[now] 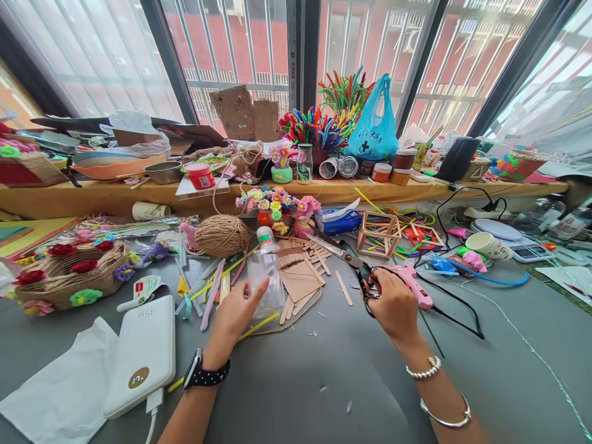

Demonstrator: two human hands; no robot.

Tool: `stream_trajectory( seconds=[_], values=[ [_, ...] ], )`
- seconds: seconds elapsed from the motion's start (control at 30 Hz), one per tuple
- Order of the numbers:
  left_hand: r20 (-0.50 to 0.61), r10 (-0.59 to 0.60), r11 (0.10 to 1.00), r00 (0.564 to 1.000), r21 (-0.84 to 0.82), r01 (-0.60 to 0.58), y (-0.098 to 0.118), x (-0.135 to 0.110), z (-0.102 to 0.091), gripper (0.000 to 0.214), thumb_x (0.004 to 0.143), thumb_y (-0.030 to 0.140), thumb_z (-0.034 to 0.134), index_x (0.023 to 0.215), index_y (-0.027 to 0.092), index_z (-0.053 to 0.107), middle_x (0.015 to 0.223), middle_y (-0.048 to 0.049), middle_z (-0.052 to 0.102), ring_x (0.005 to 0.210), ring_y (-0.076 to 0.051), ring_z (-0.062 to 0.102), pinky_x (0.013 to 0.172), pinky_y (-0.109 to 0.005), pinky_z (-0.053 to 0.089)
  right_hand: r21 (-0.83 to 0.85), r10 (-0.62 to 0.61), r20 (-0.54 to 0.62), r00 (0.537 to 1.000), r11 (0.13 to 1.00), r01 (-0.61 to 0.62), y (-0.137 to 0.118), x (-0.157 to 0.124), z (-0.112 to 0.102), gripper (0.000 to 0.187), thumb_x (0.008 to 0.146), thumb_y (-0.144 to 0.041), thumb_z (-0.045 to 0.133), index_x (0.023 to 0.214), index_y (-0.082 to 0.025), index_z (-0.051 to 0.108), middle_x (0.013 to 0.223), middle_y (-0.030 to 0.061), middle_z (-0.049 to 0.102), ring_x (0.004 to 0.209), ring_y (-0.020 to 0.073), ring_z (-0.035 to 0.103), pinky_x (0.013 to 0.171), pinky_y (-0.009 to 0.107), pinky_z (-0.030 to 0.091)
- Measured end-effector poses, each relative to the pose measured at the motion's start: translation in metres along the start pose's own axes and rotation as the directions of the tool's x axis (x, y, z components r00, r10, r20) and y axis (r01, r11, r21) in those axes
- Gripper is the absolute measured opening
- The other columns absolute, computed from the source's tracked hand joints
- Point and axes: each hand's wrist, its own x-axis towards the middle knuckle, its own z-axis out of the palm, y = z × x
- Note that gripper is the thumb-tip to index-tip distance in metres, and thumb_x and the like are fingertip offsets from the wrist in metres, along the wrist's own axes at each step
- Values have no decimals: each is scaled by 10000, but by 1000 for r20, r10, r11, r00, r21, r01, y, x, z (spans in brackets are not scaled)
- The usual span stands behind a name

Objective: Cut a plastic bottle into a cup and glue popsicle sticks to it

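Observation:
A clear plastic bottle (274, 295) with a white and green cap stands up near the middle of the table. My left hand (238, 311) is around its left side, with the thumb across the front and the other fingers mostly hidden. In my right hand (393, 302) is a pair of scissors (354, 262), fingers through the dark handles and the metal blades pointing up and left. Behind the bottle lie several wooden craft sticks (343, 288) and a brown cardboard piece (300, 280). A pink glue gun (413, 285) rests just beyond my right hand.
A white power bank (147, 351) lies at left beside a crumpled white tissue (60, 382). Behind it is a twine-wrapped basket (67, 287) with crocheted flowers. A ball of twine (222, 235), a wooden stick frame (379, 234) and a white scale (530, 250) stand farther back.

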Motion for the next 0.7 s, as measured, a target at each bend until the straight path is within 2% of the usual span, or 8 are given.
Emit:
stream_trajectory(
  seconds=[0.13, 0.23, 0.33, 0.37, 0.43, 0.5, 0.6, 0.7],
  values=[
    [-158, 63, 998, 985, 39, -58, 0, 1, 3, 669, 664, 657, 421, 1043, 116, 526, 885, -103, 610, 689, -237, 589, 678, -372, 436, -24, -23, -26, 999, 999, 22, -2, 0, -1, 59, 772, -194, 462, 740, -191, 511, 642, 35, 592, 628, 182, 546, 587, 269, 358],
    [-311, 228, 974, 923, 84, -212, 11, -3, -4, 565, 690, 589, 476, 1023, 138, 556, 910, -99, 592, 716, -221, 574, 694, -361, 441, -40, -41, -28, 999, 998, 40, -4, 0, -3, 62, 772, -192, 464, 733, -186, 512, 619, 28, 580, 615, 175, 541, 566, 264, 346],
    [-460, 506, 859, 730, 194, -473, 31, -8, -15, 276, 792, 392, 470, 935, 195, 601, 875, -61, 605, 782, -200, 559, 737, -331, 433, -53, -66, -33, 997, 997, 64, -7, 0, -4, 73, 776, -188, 457, 735, -182, 517, 613, 26, 578, 608, 171, 539, 570, 261, 345],
    [-460, 598, 795, 657, 234, -559, 39, -10, -18, 215, 804, 326, 472, 916, 202, 608, 846, -52, 614, 800, -195, 554, 766, -326, 426, -55, -74, -32, 997, 996, 72, -8, 0, -4, 76, 779, -189, 456, 737, -181, 518, 614, 27, 580, 607, 171, 539, 572, 261, 346],
    [-387, 736, 670, 556, 298, -680, 53, -11, -19, 172, 803, 259, 489, 912, 214, 614, 808, -39, 622, 785, -182, 548, 763, -308, 430, -55, -88, -26, 996, 995, 86, -9, 0, -4, 82, 785, -190, 453, 738, -177, 520, 618, 31, 583, 606, 171, 539, 573, 263, 347],
    [-327, 803, 591, 498, 328, -737, 65, -9, -16, 169, 804, 235, 493, 917, 204, 614, 812, -44, 628, 804, -181, 547, 769, -304, 437, -52, -102, -15, 995, 994, 101, -10, 0, -3, 87, 787, -183, 450, 741, -170, 523, 630, 39, 589, 615, 176, 542, 582, 268, 351],
    [-301, 809, 583, 504, 306, -753, 75, -4, -8, 184, 810, 245, 487, 936, 189, 610, 834, -53, 632, 827, -183, 552, 770, -307, 444, -51, -114, 5, 993, 992, 114, -10, -1, -2, 96, 789, -180, 451, 742, -161, 532, 645, 50, 591, 634, 186, 544, 592, 278, 351],
    [-332, 704, 691, 628, 120, -713, 80, 1, 0, 179, 805, 277, 496, 907, 188, 614, 830, -42, 644, 779, -167, 584, 740, -294, 459, -56, -127, 12, 992, 990, 128, -10, -1, -2, 110, 798, -185, 446, 739, -158, 535, 659, 56, 595, 644, 186, 544, 594, 281, 347]
  ],
)
